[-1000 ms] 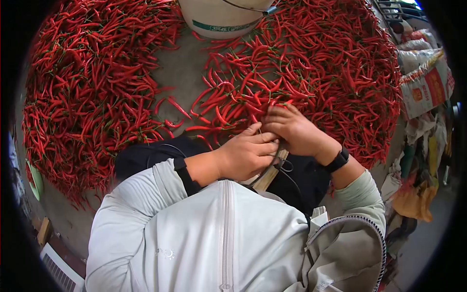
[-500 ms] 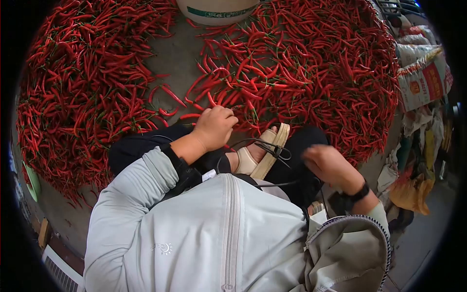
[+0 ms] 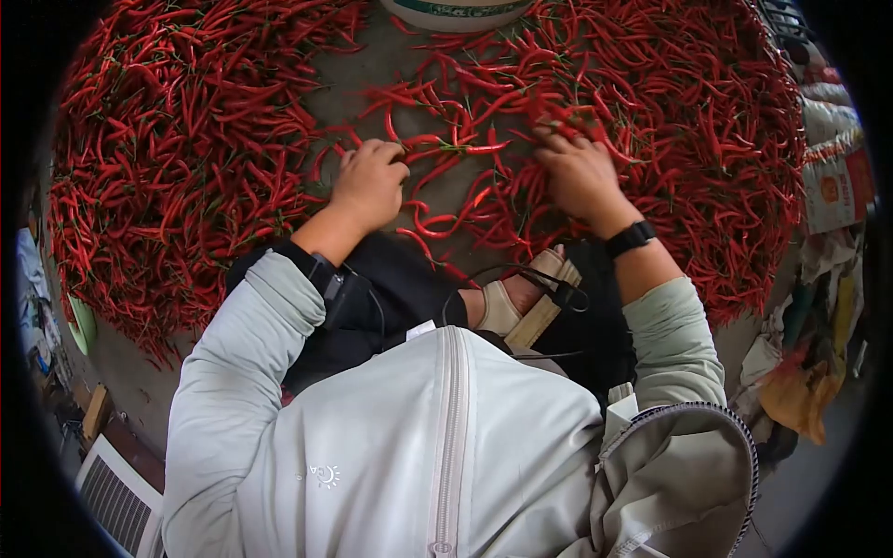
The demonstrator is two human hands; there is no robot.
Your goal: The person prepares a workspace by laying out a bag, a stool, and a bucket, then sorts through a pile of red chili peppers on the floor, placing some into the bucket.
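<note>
Red chili peppers (image 3: 186,139) with green stems lie in a wide heap on the left, and more chili peppers (image 3: 698,158) are spread on the right. Between the two heaps, my left hand (image 3: 372,183) is palm down with its fingers bent together. One pepper's end meets its fingertips, but what lies under them is hidden. My right hand (image 3: 584,177) reaches into the near edge of the right-hand heap. Its fingers curl over a few peppers, which are blurred by motion at the fingertips. Loose peppers (image 3: 435,223) lie on the grey floor between my hands.
A white bucket (image 3: 456,14) with a green band stands at the far middle. Printed sacks (image 3: 833,195) and crumpled bags line the right side. My sandalled foot (image 3: 521,293) and a looped black cable are close in front. A white vented panel (image 3: 116,488) lies at lower left.
Both hands have moved forward, away from my body. My right hand has gone from beside my knee into the peppers. Peppers between the heaps have shifted, and the view has tilted slightly.
</note>
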